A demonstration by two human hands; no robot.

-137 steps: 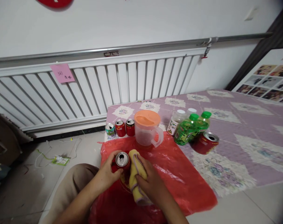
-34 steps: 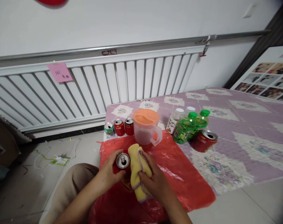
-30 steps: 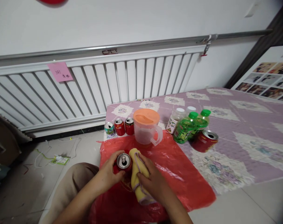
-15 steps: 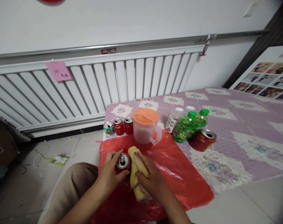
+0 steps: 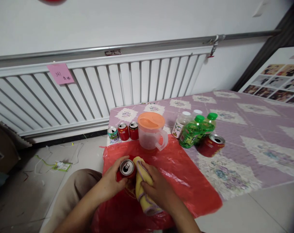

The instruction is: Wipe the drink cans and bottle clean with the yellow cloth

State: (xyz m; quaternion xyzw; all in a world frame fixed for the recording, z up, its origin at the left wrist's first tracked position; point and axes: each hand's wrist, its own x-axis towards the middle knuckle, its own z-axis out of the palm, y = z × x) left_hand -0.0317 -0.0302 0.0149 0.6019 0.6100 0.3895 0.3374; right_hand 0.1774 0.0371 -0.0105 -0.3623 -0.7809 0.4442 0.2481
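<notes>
My left hand (image 5: 112,181) is wrapped round the side of a red can (image 5: 127,169), whose opened top faces up. In my right hand (image 5: 156,183) is a folded yellow cloth (image 5: 143,187) with purple edging, its upper part against the can's right side. Both hands are over a red plastic sheet (image 5: 185,187) on the table. Beyond them stands a clear pitcher (image 5: 148,139) with an orange lid.
Left of the pitcher stand a green-blue can (image 5: 113,134) and two red cans (image 5: 123,131). To the right are several bottles (image 5: 192,132) and a larger red can (image 5: 211,146) on the flowered tablecloth (image 5: 253,142). A white radiator (image 5: 134,81) runs behind.
The held can has turned, so its opening and tab point differently. My left hand has shifted its hold slightly, and the cloth has moved a little down with my right hand.
</notes>
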